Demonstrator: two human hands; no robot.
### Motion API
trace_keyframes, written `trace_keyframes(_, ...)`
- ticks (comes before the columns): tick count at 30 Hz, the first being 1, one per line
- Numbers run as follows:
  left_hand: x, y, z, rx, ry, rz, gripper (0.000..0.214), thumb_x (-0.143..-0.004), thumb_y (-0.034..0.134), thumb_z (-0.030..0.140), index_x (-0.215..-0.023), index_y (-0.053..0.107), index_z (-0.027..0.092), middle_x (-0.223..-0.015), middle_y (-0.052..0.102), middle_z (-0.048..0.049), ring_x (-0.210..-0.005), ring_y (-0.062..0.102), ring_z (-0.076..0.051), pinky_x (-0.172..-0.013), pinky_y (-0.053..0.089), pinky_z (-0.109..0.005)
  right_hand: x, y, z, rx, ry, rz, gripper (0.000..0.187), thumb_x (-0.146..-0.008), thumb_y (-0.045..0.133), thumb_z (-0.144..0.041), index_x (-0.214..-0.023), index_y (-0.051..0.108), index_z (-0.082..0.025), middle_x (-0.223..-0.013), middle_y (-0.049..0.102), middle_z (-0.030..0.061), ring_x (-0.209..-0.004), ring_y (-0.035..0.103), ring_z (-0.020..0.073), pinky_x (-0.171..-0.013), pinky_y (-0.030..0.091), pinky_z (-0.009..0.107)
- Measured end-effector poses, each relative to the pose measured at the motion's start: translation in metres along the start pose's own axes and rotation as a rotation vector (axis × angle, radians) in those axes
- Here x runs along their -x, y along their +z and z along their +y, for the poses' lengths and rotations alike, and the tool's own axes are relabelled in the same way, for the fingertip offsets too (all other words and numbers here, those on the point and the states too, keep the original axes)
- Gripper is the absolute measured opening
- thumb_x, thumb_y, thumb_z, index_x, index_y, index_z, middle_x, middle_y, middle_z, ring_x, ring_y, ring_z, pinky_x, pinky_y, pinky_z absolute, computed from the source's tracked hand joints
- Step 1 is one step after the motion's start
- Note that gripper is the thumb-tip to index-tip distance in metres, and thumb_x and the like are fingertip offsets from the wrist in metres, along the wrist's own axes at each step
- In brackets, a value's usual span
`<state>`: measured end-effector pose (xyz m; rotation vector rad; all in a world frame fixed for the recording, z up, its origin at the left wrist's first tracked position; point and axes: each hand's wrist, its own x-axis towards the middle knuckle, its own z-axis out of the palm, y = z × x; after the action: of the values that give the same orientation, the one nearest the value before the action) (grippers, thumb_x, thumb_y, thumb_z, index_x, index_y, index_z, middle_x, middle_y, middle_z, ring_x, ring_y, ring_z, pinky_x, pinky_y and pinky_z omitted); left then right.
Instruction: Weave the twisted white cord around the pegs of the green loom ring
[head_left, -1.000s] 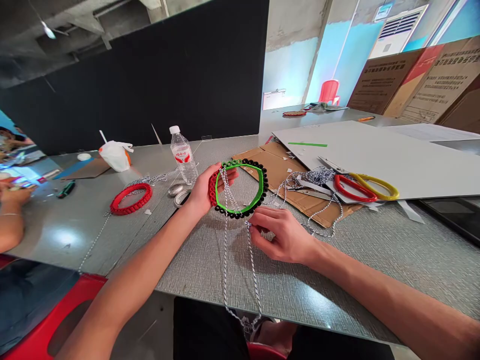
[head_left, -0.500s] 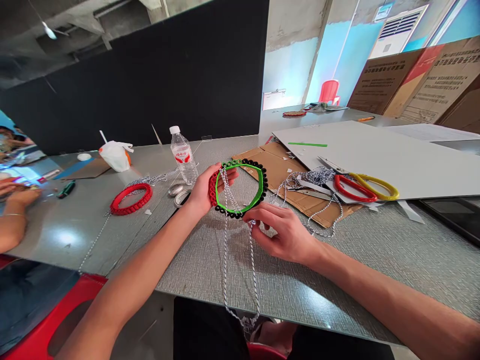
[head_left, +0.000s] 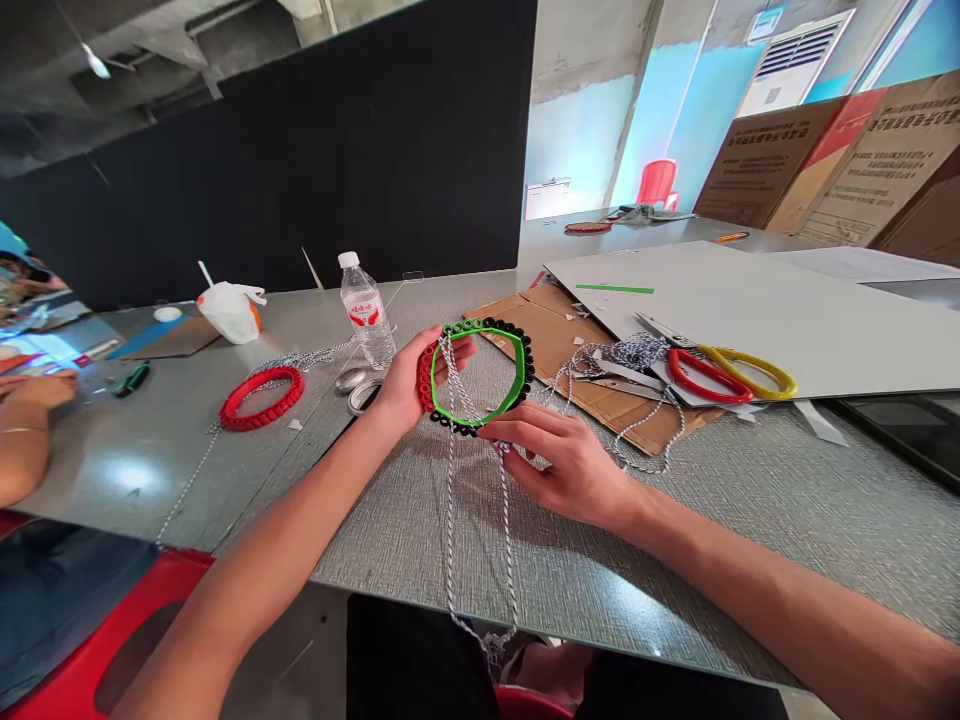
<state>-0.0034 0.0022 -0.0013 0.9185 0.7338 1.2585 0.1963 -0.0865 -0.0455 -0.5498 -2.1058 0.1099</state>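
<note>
A ring (head_left: 525, 350) with a green inner band and small red, green and black coils around its outside is held upright above the table. My left hand (head_left: 411, 385) grips its red left side, thumb in front and fingers behind. My right hand (head_left: 562, 460) is at the lower black edge, its fingertips pinched by the rim and a black-and-white cord (head_left: 506, 530). Strands of the cord cross the ring's opening from the upper left. Two lengths hang down past the table edge to a bunched end near my lap.
Left on the table are a red ring (head_left: 262, 398), a water bottle (head_left: 367, 315), a round tin (head_left: 365, 396) and a white bag (head_left: 231, 310). Right are cardboard (head_left: 517, 315), a white board (head_left: 750, 310) and scissors (head_left: 709, 375) with red and yellow handles. A co-worker's arm (head_left: 26, 430) rests far left.
My right fingertips have shifted slightly left along the ring's lower edge. My left hand and the ring stay almost where they were.
</note>
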Motion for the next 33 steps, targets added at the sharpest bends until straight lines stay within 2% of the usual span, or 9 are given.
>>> trace_keyframes(9,0.0007,0.0025,0.0015,0.018,-0.009,0.024,0.033,-0.087,0.067,0.029,-0.115,0.073,0.011,-0.102,0.082,-0.0133,-0.105,0.077,-0.026,-0.091,0.062,-0.033,0.0008,0.0008,0.0,-0.001,-0.003,-0.04,0.029,-0.097,0.051,-0.011,-0.119,0.067,-0.019,-0.104,0.073,0.009,-0.089,0.069,0.02,-0.072,0.058,0.036)
trace_keyframes(15,0.0009,0.0028,-0.0011,0.022,-0.02,0.011,0.037,-0.087,0.067,0.03,-0.117,0.073,0.009,-0.103,0.081,-0.0146,-0.106,0.077,-0.026,-0.092,0.061,-0.033,0.0041,0.0041,0.0038,0.094,-0.01,-0.156,0.029,-0.101,0.046,-0.014,-0.122,0.067,-0.015,-0.103,0.073,0.0111,-0.09,0.068,0.0215,-0.073,0.057,0.038)
trace_keyframes(19,0.0006,0.0035,-0.0031,0.038,-0.023,0.012,0.038,-0.087,0.066,0.028,-0.12,0.072,0.01,-0.104,0.081,-0.014,-0.109,0.076,-0.026,-0.093,0.061,-0.034,0.0013,0.0018,-0.0001,0.08,0.004,-0.204,0.031,-0.104,0.042,-0.017,-0.123,0.066,-0.011,-0.094,0.071,0.0107,-0.082,0.067,0.0205,-0.07,0.055,0.036)
trace_keyframes(27,-0.0011,0.0014,-0.0063,0.066,-0.037,-0.013,0.036,-0.088,0.066,0.028,-0.12,0.071,0.011,-0.104,0.082,-0.0132,-0.108,0.076,-0.026,-0.092,0.062,-0.035,-0.0019,-0.0006,-0.0043,0.058,0.008,-0.217,0.032,-0.107,0.039,-0.023,-0.121,0.065,-0.011,-0.09,0.069,0.0089,-0.079,0.066,0.0185,-0.067,0.055,0.034)
trace_keyframes(33,0.0005,0.0039,-0.0064,0.064,-0.055,-0.005,0.036,-0.09,0.065,0.027,-0.121,0.071,0.01,-0.103,0.082,-0.013,-0.107,0.077,-0.026,-0.091,0.063,-0.033,0.0019,0.0028,-0.0006,0.106,-0.006,-0.096,0.029,-0.103,0.047,-0.018,-0.124,0.067,-0.017,-0.117,0.068,0.0133,-0.093,0.07,0.0194,-0.07,0.06,0.033)
